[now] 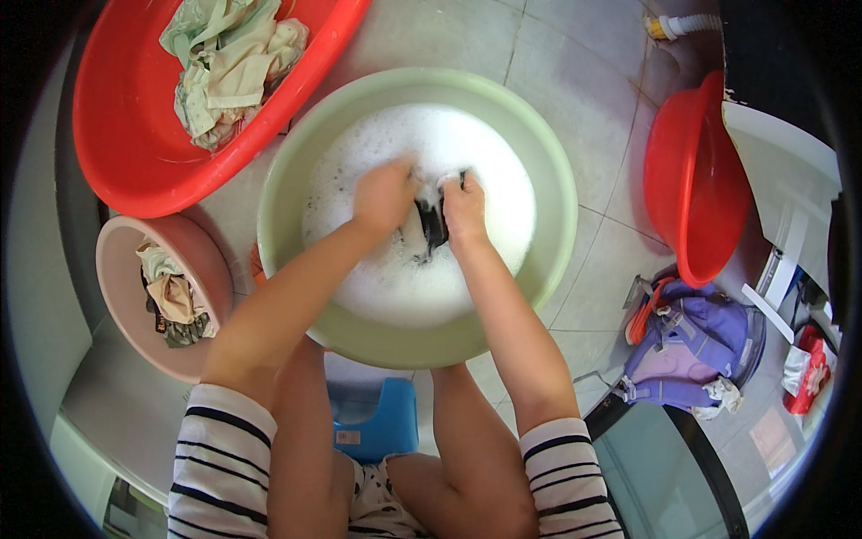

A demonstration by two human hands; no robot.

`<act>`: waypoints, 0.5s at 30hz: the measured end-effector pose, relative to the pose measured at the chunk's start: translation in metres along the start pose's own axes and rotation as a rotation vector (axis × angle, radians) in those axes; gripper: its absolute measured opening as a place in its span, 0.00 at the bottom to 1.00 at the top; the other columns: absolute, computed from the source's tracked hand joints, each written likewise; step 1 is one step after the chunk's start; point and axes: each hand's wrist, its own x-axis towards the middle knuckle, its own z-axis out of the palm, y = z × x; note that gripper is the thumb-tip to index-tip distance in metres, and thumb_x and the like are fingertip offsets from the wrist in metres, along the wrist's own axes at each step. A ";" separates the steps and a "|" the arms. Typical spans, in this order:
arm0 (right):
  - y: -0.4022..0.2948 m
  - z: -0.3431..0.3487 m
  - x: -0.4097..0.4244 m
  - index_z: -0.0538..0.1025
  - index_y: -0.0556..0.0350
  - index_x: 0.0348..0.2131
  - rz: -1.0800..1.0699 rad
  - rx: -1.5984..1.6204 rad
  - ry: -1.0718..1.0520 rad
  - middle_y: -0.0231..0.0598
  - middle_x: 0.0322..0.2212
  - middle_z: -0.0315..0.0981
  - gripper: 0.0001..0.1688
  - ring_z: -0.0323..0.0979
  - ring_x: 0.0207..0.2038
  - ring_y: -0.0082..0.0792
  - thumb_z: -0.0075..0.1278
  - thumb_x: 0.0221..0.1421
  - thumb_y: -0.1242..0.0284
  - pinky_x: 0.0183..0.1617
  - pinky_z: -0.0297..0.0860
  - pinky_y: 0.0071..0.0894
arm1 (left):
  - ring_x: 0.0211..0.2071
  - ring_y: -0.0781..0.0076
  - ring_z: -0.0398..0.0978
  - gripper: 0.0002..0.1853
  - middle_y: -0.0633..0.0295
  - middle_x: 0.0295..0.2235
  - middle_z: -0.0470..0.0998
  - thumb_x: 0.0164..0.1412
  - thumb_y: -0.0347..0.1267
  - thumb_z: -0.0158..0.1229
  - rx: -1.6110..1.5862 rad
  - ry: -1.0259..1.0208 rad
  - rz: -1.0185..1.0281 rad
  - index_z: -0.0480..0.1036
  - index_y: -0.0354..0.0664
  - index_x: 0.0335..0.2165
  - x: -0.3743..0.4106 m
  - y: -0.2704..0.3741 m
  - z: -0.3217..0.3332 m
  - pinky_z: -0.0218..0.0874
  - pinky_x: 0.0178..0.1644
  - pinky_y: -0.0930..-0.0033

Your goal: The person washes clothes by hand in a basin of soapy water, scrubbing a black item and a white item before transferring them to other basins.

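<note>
A pale green plastic basin (283, 182) stands before me, holding water under thick white suds (502, 175). Both my hands are over its middle, on a dark wet cloth (433, 219) that shows partly through the foam. My right hand (465, 207) is closed on the cloth, with a dark bit of it and some foam at the thumb. Blurred by motion, my left hand (387, 195) is curled at the cloth's left side. Its fingertips are hidden by foam, so its hold is unclear. Much of the cloth lies under the suds.
At upper left a large red basin (114, 135) holds pale clothes (232, 74). Below it, a pink basin (121, 296) contains more garments (175, 296). To the right are another red basin (673, 155), a purple backpack (693, 343) and a white hose (693, 25). A blue plastic stool (384, 424) is between my legs.
</note>
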 end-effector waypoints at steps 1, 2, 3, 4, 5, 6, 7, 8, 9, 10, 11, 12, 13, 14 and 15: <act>-0.013 0.004 -0.007 0.72 0.63 0.36 0.064 0.168 -0.020 0.40 0.27 0.71 0.15 0.68 0.28 0.32 0.48 0.54 0.67 0.33 0.67 0.30 | 0.25 0.51 0.70 0.09 0.53 0.21 0.72 0.51 0.33 0.54 -0.058 0.090 0.110 0.68 0.38 0.21 -0.005 0.009 -0.004 0.62 0.31 0.57; -0.026 0.008 -0.017 0.72 0.63 0.36 0.130 0.335 -0.039 0.39 0.27 0.71 0.16 0.69 0.29 0.31 0.48 0.55 0.66 0.33 0.67 0.30 | 0.23 0.51 0.70 0.09 0.54 0.20 0.72 0.50 0.32 0.56 -0.118 0.179 0.219 0.68 0.38 0.21 -0.012 0.018 -0.007 0.62 0.30 0.58; -0.033 0.010 -0.024 0.72 0.63 0.36 0.196 0.503 -0.054 0.38 0.27 0.70 0.17 0.69 0.29 0.30 0.48 0.55 0.64 0.32 0.68 0.29 | 0.22 0.52 0.69 0.10 0.55 0.19 0.72 0.50 0.32 0.56 -0.139 0.181 0.319 0.67 0.38 0.19 -0.022 0.027 -0.009 0.63 0.29 0.60; -0.038 0.011 -0.026 0.71 0.63 0.39 0.259 0.544 -0.088 0.39 0.32 0.70 0.20 0.69 0.31 0.31 0.46 0.57 0.62 0.35 0.69 0.31 | 0.21 0.52 0.69 0.11 0.55 0.18 0.71 0.49 0.32 0.57 -0.161 0.189 0.424 0.67 0.38 0.18 -0.031 0.038 -0.013 0.63 0.28 0.61; -0.038 0.011 -0.029 0.70 0.63 0.40 0.284 0.580 -0.083 0.39 0.33 0.69 0.21 0.69 0.32 0.31 0.46 0.57 0.61 0.36 0.69 0.31 | 0.20 0.53 0.68 0.12 0.56 0.17 0.71 0.49 0.31 0.57 -0.182 0.198 0.530 0.66 0.38 0.16 -0.035 0.044 -0.016 0.63 0.26 0.62; -0.036 0.012 -0.034 0.70 0.63 0.41 0.309 0.613 -0.080 0.39 0.35 0.69 0.22 0.69 0.33 0.31 0.46 0.58 0.61 0.38 0.69 0.31 | 0.19 0.54 0.69 0.13 0.56 0.17 0.71 0.49 0.34 0.57 -0.178 0.291 0.601 0.68 0.40 0.16 -0.030 0.040 -0.014 0.62 0.23 0.62; -0.039 0.016 -0.043 0.70 0.64 0.42 0.339 0.645 -0.080 0.40 0.36 0.69 0.23 0.69 0.34 0.32 0.46 0.58 0.61 0.39 0.69 0.31 | 0.18 0.55 0.69 0.12 0.57 0.16 0.71 0.50 0.35 0.57 -0.120 0.267 0.496 0.69 0.41 0.16 -0.021 0.033 -0.016 0.62 0.22 0.62; -0.041 0.016 -0.058 0.66 0.58 0.48 0.140 0.372 -0.141 0.41 0.42 0.68 0.25 0.66 0.44 0.33 0.44 0.58 0.59 0.50 0.62 0.36 | 0.18 0.55 0.69 0.12 0.57 0.16 0.71 0.50 0.35 0.57 -0.062 0.242 0.391 0.70 0.41 0.16 -0.011 0.025 -0.019 0.62 0.22 0.62; -0.045 0.018 -0.063 0.65 0.58 0.49 0.190 0.335 -0.147 0.41 0.42 0.68 0.25 0.66 0.45 0.32 0.43 0.59 0.59 0.51 0.61 0.35 | 0.17 0.56 0.69 0.12 0.57 0.16 0.71 0.50 0.36 0.57 -0.003 0.217 0.288 0.70 0.42 0.17 -0.003 0.024 -0.024 0.62 0.22 0.62; -0.047 0.020 -0.066 0.65 0.58 0.50 0.241 0.298 -0.154 0.40 0.43 0.68 0.25 0.65 0.45 0.30 0.41 0.60 0.59 0.52 0.60 0.34 | 0.18 0.58 0.71 0.10 0.56 0.17 0.73 0.50 0.37 0.57 0.141 0.096 0.191 0.74 0.44 0.20 0.001 0.026 -0.033 0.62 0.21 0.61; -0.048 0.021 -0.068 0.64 0.57 0.50 0.292 0.260 -0.161 0.40 0.43 0.67 0.25 0.65 0.46 0.29 0.40 0.60 0.60 0.53 0.59 0.34 | 0.18 0.58 0.71 0.09 0.56 0.17 0.73 0.50 0.36 0.57 0.078 0.147 0.280 0.74 0.44 0.20 -0.004 0.026 -0.032 0.62 0.21 0.61; -0.026 0.011 -0.060 0.62 0.59 0.52 0.161 0.263 -0.232 0.37 0.43 0.67 0.25 0.65 0.44 0.26 0.38 0.61 0.62 0.50 0.61 0.32 | 0.18 0.58 0.71 0.09 0.55 0.17 0.73 0.50 0.36 0.57 0.006 0.193 0.380 0.74 0.43 0.20 -0.014 0.031 -0.027 0.62 0.21 0.61; -0.019 0.006 -0.055 0.65 0.58 0.44 0.182 0.334 -0.206 0.33 0.36 0.66 0.18 0.63 0.38 0.24 0.39 0.61 0.63 0.43 0.61 0.30 | 0.18 0.58 0.72 0.09 0.55 0.17 0.73 0.50 0.35 0.57 -0.066 0.236 0.478 0.74 0.43 0.20 -0.024 0.038 -0.025 0.62 0.21 0.61; -0.014 0.001 -0.050 0.68 0.57 0.35 0.201 0.406 -0.179 0.30 0.29 0.65 0.14 0.61 0.31 0.22 0.39 0.60 0.64 0.36 0.60 0.28 | 0.18 0.59 0.72 0.09 0.56 0.17 0.74 0.49 0.34 0.57 0.041 0.160 0.510 0.73 0.43 0.19 -0.033 0.045 -0.024 0.62 0.21 0.61; -0.013 0.002 -0.049 0.71 0.57 0.27 0.224 0.475 -0.167 0.26 0.22 0.65 0.15 0.59 0.24 0.20 0.40 0.59 0.65 0.28 0.59 0.26 | 0.18 0.59 0.72 0.09 0.56 0.17 0.73 0.49 0.35 0.57 0.017 0.204 0.521 0.73 0.42 0.18 -0.032 0.041 -0.025 0.62 0.21 0.61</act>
